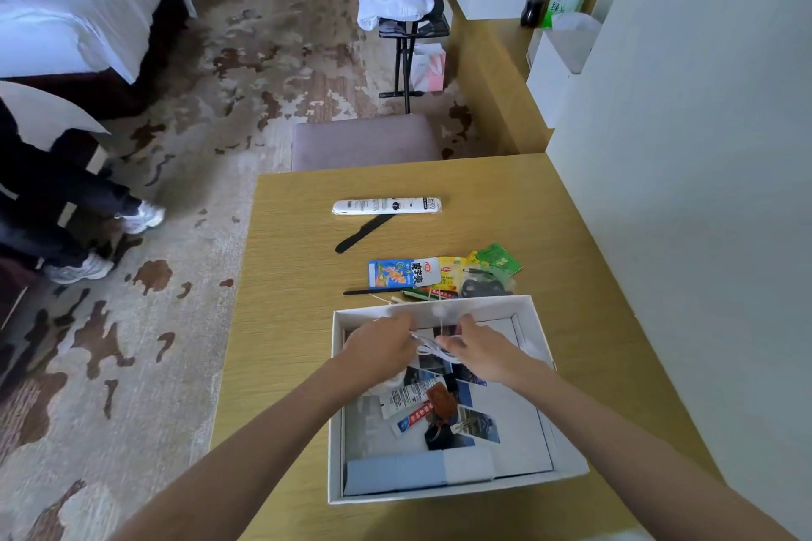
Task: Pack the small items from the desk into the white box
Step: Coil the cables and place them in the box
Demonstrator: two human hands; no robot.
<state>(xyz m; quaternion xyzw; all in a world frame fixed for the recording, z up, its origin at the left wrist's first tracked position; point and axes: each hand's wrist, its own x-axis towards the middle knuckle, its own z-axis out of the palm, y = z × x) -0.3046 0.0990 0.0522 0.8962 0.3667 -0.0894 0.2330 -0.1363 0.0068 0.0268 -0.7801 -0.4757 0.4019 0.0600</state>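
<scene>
- Pinching a white cable [433, 349] with the left grip [382, 340], fingers curled on its loops, over the far end of the box [336, 409].
- Clamping the same cable from the other side with the right grip [479, 349], thumb and fingers closed round the strands.
- Running up from the bundle toward the far wall of the box: one loose strand.
- Sitting open on the surface [285, 321], toward its near edge: the box itself.
- Lying inside the box near its middle, on top of photos [479, 426]: a white tube [402, 398], a red tube [413, 417] and a brown fob [439, 398] with a key ring.
- Lying along the near wall inside the box: a blue carton [395, 472].
- Lying just beyond the far wall of the box: a blue packet [395, 272], yellow sachets [450, 272], a green sachet [498, 259], a black pen [373, 291] and a black cord [481, 288].
- Lying farther beyond the box: a black file [364, 233], and just past it a white pack [386, 206].
</scene>
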